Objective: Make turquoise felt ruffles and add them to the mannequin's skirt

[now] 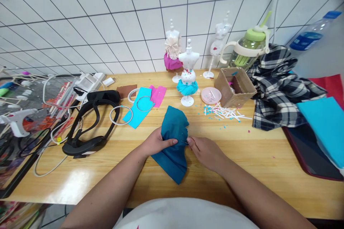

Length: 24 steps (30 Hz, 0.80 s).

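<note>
A piece of teal cloth with a ragged right edge is held over the middle of the table. My left hand grips it from the left, thumb on top and the other fingers hidden behind it. At the ragged edge, my right hand pinches what looks like a thin needle, its tip lying against the cloth. Just beyond the cloth stands a small white dress form with a bright blue ruffle low around it.
Two more dress forms stand by the wall. At right are a pink dish, paper scraps, a cardboard box and plaid cloth. Leftward lie coloured sheets, rings, a black headset and a glue gun.
</note>
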{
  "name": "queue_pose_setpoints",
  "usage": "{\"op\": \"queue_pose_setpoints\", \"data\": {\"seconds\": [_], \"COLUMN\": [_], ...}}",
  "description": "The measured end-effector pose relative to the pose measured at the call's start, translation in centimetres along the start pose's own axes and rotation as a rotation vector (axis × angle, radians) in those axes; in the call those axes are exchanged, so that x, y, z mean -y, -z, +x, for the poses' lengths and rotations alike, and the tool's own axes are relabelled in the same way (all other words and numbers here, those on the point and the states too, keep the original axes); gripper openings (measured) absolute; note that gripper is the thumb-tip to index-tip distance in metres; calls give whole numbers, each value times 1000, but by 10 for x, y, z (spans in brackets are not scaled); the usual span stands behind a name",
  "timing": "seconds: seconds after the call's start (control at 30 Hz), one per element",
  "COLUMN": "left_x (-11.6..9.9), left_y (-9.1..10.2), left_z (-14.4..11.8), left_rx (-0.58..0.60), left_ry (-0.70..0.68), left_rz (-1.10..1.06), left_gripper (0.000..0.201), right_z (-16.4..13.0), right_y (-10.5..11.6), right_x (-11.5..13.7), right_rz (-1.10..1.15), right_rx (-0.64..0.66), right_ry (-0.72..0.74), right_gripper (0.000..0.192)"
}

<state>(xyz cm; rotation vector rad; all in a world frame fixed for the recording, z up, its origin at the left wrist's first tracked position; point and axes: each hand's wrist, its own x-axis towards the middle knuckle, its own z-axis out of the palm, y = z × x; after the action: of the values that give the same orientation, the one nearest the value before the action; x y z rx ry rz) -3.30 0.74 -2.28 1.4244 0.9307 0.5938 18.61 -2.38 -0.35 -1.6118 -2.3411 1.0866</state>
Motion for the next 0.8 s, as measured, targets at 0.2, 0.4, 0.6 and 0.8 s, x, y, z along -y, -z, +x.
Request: {"op": "queue_pose_setpoints", "data": {"seconds": [0.2,0.4,0.6,0.8], "left_x": [0,0,2,4], "left_y": [0,0,0,0], "left_z": [-1,-1,-1,-2], "left_rx": [10,-8,-10,-9], "left_ry": [-6,-15,-8,-12], "left_rz": [5,12,1,13], "left_gripper": [57,57,59,55], "right_z": [0,-1,0,2], "right_y": [0,-2,-4,-6], "right_x": [-2,1,5,3], "right_rz": [47,65,77,99], "right_rx": [0,-21,-16,-33], "right_ry": [1,6,15,-18], "right_gripper": [47,47,45,45]}}
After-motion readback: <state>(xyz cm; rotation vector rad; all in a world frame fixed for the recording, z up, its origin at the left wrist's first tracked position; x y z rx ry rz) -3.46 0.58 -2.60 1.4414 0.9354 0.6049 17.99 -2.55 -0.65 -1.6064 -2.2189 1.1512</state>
